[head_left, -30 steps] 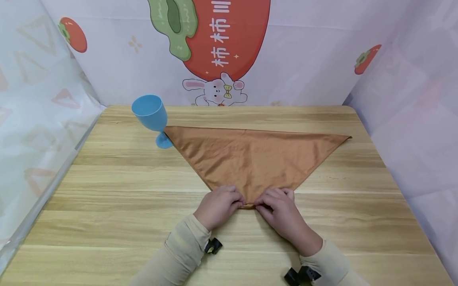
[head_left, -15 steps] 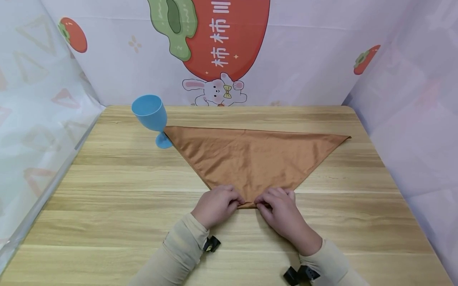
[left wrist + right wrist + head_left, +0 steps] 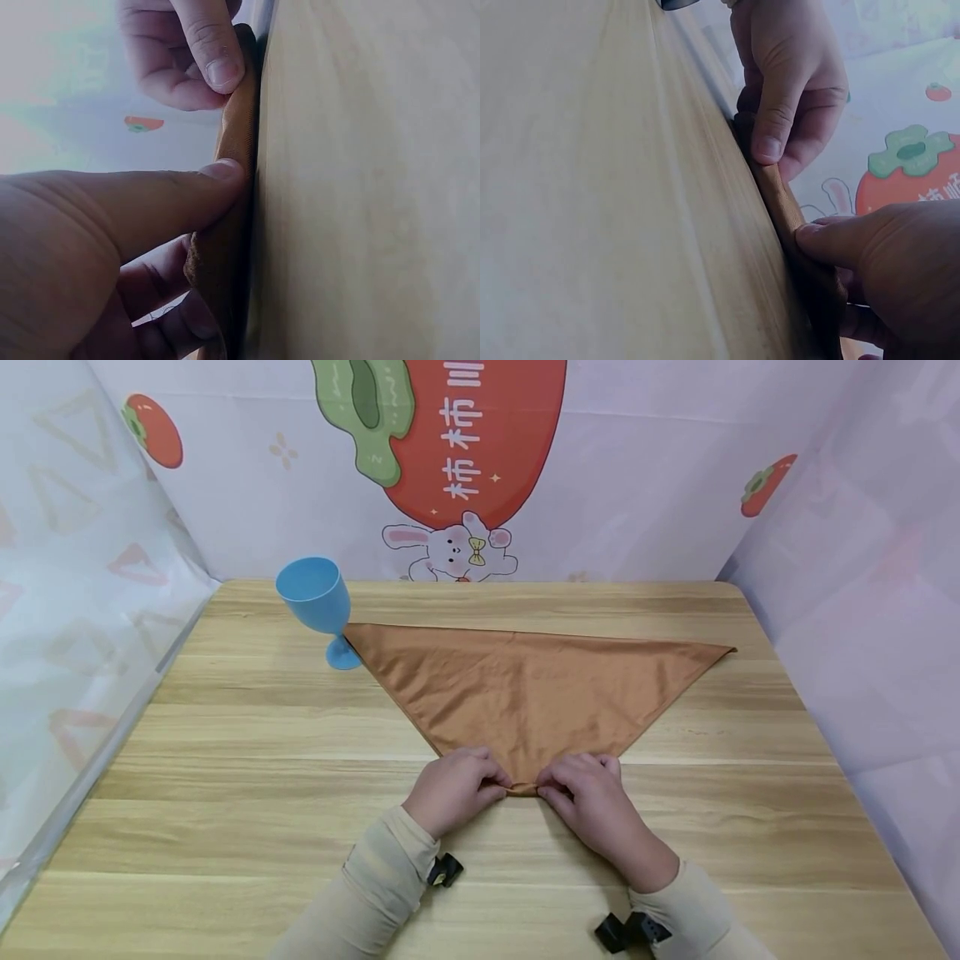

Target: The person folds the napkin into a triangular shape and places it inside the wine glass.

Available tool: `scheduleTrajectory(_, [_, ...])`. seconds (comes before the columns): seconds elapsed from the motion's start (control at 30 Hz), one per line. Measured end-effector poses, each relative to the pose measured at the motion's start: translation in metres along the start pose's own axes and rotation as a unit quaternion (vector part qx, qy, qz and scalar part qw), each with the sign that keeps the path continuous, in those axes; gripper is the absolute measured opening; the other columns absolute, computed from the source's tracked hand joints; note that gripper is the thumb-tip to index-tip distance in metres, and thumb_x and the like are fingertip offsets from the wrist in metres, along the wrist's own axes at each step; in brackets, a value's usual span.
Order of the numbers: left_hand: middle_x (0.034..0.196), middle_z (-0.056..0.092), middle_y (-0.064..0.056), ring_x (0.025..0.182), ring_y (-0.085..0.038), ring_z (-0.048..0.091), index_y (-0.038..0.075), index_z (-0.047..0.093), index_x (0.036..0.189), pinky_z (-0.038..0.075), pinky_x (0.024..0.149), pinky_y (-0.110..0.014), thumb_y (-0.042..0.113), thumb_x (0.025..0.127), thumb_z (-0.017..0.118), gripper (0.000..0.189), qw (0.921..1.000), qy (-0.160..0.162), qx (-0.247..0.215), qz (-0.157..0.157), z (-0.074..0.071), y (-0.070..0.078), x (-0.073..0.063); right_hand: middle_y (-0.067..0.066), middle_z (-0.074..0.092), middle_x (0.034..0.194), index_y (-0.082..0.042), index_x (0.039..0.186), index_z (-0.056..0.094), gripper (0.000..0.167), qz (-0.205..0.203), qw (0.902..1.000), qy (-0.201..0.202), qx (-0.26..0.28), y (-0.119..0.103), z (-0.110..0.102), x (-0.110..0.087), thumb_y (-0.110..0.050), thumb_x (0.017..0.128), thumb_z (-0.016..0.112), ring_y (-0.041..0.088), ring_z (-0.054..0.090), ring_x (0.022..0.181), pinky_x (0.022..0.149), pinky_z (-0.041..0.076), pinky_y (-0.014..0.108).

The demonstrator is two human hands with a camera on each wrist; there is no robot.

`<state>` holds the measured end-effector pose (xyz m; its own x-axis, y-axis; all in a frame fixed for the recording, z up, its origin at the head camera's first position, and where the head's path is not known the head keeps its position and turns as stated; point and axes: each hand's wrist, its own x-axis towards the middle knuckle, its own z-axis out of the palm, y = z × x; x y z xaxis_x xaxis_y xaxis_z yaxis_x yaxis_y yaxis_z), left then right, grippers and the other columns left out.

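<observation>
A brown cloth (image 3: pixel 540 693) lies on the table with its long straight edge at the back and its narrow end turned up in a small fold at the front. At the left of that fold, my left hand (image 3: pixel 455 789) pinches the cloth between thumb and fingers. My right hand (image 3: pixel 596 802) pinches the same fold a little to the right. Both wrist views show the thumbs pressing on the folded edge; the left hand's thumb (image 3: pixel 172 202) lies along it in the left wrist view, and the right hand's thumb (image 3: pixel 832 236) in the right wrist view.
A blue goblet (image 3: pixel 315 597) stands at the back left, its foot by the cloth's left corner. The wooden table (image 3: pixel 225 827) reaches back to a printed white backdrop (image 3: pixel 637 485). Small black devices (image 3: pixel 445 870) are strapped at both wrists.
Both hands stay at the front fold with only slight finger shifts. The fold between them looks a little more rolled up. The goblet has not moved.
</observation>
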<state>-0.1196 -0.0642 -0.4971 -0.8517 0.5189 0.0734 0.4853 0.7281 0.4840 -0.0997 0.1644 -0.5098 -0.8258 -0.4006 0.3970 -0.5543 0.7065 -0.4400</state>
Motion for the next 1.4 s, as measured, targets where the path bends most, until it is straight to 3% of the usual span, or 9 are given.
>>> scheduleTrajectory(0.23, [0.085, 0.055, 0.014, 0.077, -0.005, 0.056, 0.024, 0.078, 0.086, 0.047, 0.065, -0.024, 0.028, 0.088, 0.078, 0.004, 0.9998, 0.013, 0.013, 0.003, -0.0004, 0.0005, -0.001, -0.013, 0.058, 0.081, -0.021, 0.082, 0.078, 0.011, -0.006, 0.9998, -0.014, -0.016, -0.0005, -0.0015, 0.0007, -0.017, 0.078, 0.087, 0.011, 0.055, 0.079, 0.082, 0.032, 0.044])
scheduleTrajectory(0.4, [0.087, 0.06, 0.014, 0.084, -0.007, 0.061, 0.025, 0.077, 0.088, 0.051, 0.069, -0.028, 0.028, 0.09, 0.076, 0.005, 0.9998, 0.006, 0.02, 0.001, -0.0022, 0.0004, -0.0018, -0.011, 0.057, 0.087, -0.02, 0.084, 0.078, 0.017, 0.001, 0.9992, -0.031, -0.025, -0.0025, -0.0017, 0.001, -0.021, 0.073, 0.091, 0.012, 0.052, 0.083, 0.084, 0.032, 0.045])
scheduleTrajectory(0.7, [0.085, 0.06, 0.01, 0.082, -0.01, 0.061, 0.022, 0.073, 0.088, 0.05, 0.065, -0.031, 0.026, 0.096, 0.069, 0.011, 0.9991, 0.011, 0.041, 0.002, 0.0001, -0.0019, -0.0018, -0.012, 0.057, 0.083, -0.02, 0.079, 0.078, 0.013, -0.02, 0.9993, -0.016, -0.028, -0.0017, 0.0, 0.0026, -0.018, 0.074, 0.09, 0.011, 0.054, 0.081, 0.082, 0.034, 0.044])
scheduleTrajectory(0.93, [0.084, 0.058, 0.014, 0.077, -0.006, 0.057, 0.026, 0.06, 0.087, 0.047, 0.065, -0.029, 0.02, 0.095, 0.07, 0.013, 0.9999, 0.014, 0.003, -0.005, -0.0008, -0.0028, -0.0013, -0.012, 0.056, 0.082, -0.02, 0.083, 0.078, 0.01, -0.01, 0.9995, -0.025, -0.018, -0.0008, 0.0008, 0.0031, -0.017, 0.079, 0.086, 0.012, 0.054, 0.081, 0.081, 0.034, 0.044])
scheduleTrajectory(1.2, [0.084, 0.056, 0.014, 0.074, -0.006, 0.054, 0.029, 0.069, 0.086, 0.046, 0.063, -0.028, 0.035, 0.086, 0.08, 0.012, 0.9999, 0.004, -0.001, -0.014, -0.0037, -0.0046, -0.0051, -0.012, 0.058, 0.084, -0.021, 0.086, 0.076, 0.008, 0.006, 0.9991, -0.042, 0.004, 0.0017, 0.0016, 0.0019, -0.017, 0.083, 0.082, 0.014, 0.057, 0.083, 0.083, 0.034, 0.046])
scheduleTrajectory(1.4, [0.084, 0.057, 0.012, 0.076, -0.008, 0.057, 0.027, 0.074, 0.084, 0.048, 0.064, -0.028, 0.03, 0.084, 0.081, 0.008, 0.9998, 0.015, 0.0, -0.009, -0.0019, -0.004, -0.0043, -0.007, 0.059, 0.09, -0.02, 0.085, 0.076, 0.003, -0.002, 0.9994, -0.031, 0.013, 0.0051, 0.0031, -0.0002, -0.019, 0.087, 0.079, 0.017, 0.057, 0.086, 0.082, 0.033, 0.047])
